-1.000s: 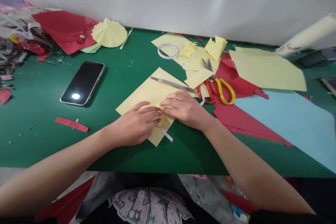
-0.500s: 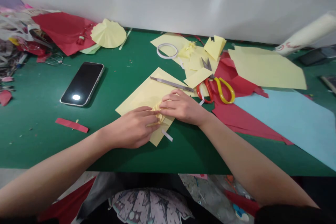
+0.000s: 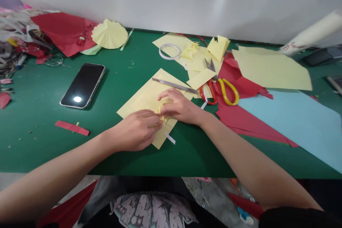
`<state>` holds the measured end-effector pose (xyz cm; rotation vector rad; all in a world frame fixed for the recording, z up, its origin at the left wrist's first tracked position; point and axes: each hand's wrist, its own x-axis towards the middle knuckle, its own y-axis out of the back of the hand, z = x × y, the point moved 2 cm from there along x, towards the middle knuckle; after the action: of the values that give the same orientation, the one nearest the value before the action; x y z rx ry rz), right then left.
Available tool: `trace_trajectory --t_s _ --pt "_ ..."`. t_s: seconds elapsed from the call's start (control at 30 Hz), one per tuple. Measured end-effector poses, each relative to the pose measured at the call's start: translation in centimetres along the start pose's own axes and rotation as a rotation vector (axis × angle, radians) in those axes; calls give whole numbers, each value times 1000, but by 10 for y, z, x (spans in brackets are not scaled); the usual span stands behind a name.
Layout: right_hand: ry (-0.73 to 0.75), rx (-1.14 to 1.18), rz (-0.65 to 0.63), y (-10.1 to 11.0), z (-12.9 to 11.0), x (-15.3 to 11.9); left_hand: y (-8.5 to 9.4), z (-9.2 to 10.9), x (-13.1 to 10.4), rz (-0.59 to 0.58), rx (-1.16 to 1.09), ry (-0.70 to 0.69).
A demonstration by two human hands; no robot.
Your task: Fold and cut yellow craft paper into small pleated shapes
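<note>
A small piece of pleated yellow paper [image 3: 159, 109] is held between both hands above a flat yellow sheet [image 3: 139, 98]. My left hand [image 3: 137, 130] pinches its left side, fingers closed. On its right side, my right hand [image 3: 177, 107] grips it between thumb and fingers, the hand arched. The fingers hide much of the folded piece. Just beyond my right hand, a slim metal tool [image 3: 173, 84] lies across the yellow sheet. A white strip [image 3: 170, 138] rests at the sheet's near corner.
Scissors [image 3: 220, 85] with red and yellow handles lie on paper scraps to the right, near a tape roll [image 3: 170, 52]. A phone [image 3: 83, 85] and a red strip [image 3: 72, 128] are at left. Blue paper [image 3: 296, 121] spreads at right.
My right hand's fingers have lifted and curled into an arch, showing more of the pleated paper. My left hand has barely moved.
</note>
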<state>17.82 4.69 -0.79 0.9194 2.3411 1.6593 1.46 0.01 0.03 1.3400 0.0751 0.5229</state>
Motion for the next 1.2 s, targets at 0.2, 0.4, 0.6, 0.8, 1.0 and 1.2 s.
trace_trajectory --t_s 0.2,0.4,0.6,0.8,1.0,1.2 --pt "-86 43 -55 -2 2 2 2 1 1 -31 -12 5" --pt "-155 54 -76 -3 -1 5 3 3 1 -46 -14 4" --pt "-302 126 -74 -1 -2 7 5 6 1 -60 9 37" --pt "-405 197 -22 -2 -2 6 2 5 -2 -88 -16 13" --pt "-420 226 -17 -3 -1 6 5 3 -1 -18 15 -64" --pt "-426 233 -16 -3 -1 7 10 2 1 -58 51 -125"
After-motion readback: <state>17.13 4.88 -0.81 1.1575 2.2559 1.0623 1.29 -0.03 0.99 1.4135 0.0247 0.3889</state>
